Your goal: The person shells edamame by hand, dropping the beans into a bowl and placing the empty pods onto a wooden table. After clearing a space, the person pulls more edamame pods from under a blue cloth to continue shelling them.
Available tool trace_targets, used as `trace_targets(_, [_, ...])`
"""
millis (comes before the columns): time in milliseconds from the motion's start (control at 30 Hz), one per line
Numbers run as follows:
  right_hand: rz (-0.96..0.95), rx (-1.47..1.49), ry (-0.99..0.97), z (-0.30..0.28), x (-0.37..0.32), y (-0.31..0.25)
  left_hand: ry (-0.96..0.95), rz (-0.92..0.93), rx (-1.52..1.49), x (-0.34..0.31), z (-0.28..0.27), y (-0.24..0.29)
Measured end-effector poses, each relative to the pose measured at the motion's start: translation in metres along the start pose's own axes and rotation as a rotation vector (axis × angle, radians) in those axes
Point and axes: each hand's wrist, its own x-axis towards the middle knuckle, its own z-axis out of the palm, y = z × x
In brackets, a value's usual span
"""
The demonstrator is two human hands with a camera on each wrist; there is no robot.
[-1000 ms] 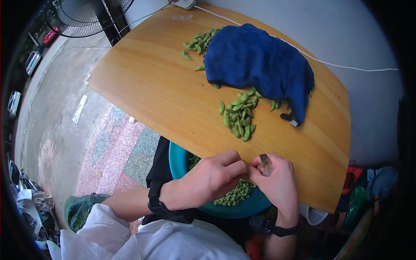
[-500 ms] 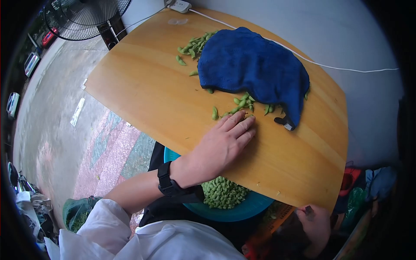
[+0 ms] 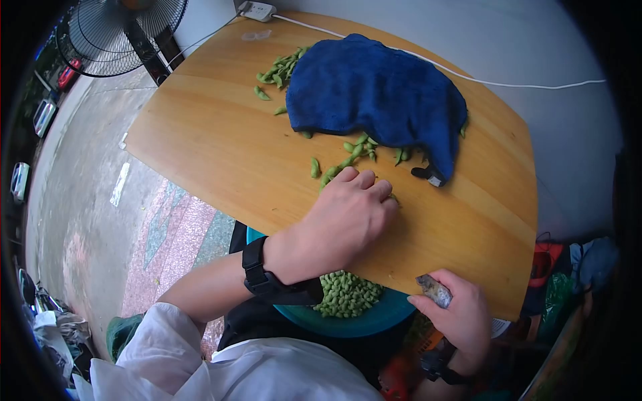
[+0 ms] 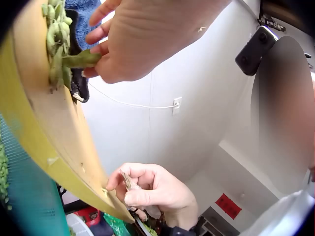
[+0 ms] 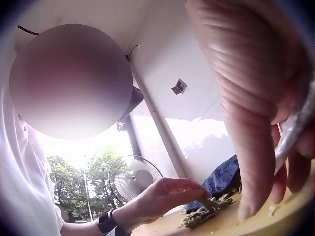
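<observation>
On the wooden table (image 3: 221,120), my left hand (image 3: 348,217) is over a small pile of green soybean pods (image 3: 358,150). In the left wrist view its thumb and fingers pinch one pod (image 4: 81,60). My right hand (image 3: 461,314) is by the table's near edge, its thumb apart from the fingers. A silvery, brown-stained piece like a wrapping (image 3: 435,292) lies along its index-finger side; I cannot tell whether it is worn or held. Below the edge, partly hidden by my left wrist, a teal basin (image 3: 374,324) contains shelled green beans (image 3: 348,294).
A dark blue cloth (image 3: 374,90) covers part of the table, with more pods (image 3: 277,70) at its left side. A white cord (image 3: 495,83) runs along the wall from a power strip (image 3: 257,11). A fan (image 3: 120,33) stands at the far left.
My left hand has moved from beside the right hand up to the pods and its fingers have curled. My right hand went down to the right, then came back to the table edge.
</observation>
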Motion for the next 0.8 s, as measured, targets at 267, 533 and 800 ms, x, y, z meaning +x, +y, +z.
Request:
trace_targets(267, [-0.033,-0.019,-0.005,0.004,0.007,-0.001,-0.022,-0.008,-0.012,0.012,0.012,-0.010])
trace_targets(533, [-0.072,0.108,0.053,0.007,0.006,0.008,-0.129,0.220,-0.144,0.018,-0.002,0.003])
trace_targets(800, [-0.034,0.358,0.135,0.022,0.019,0.024,0.019,0.278,-0.272,-0.030,0.013,0.028])
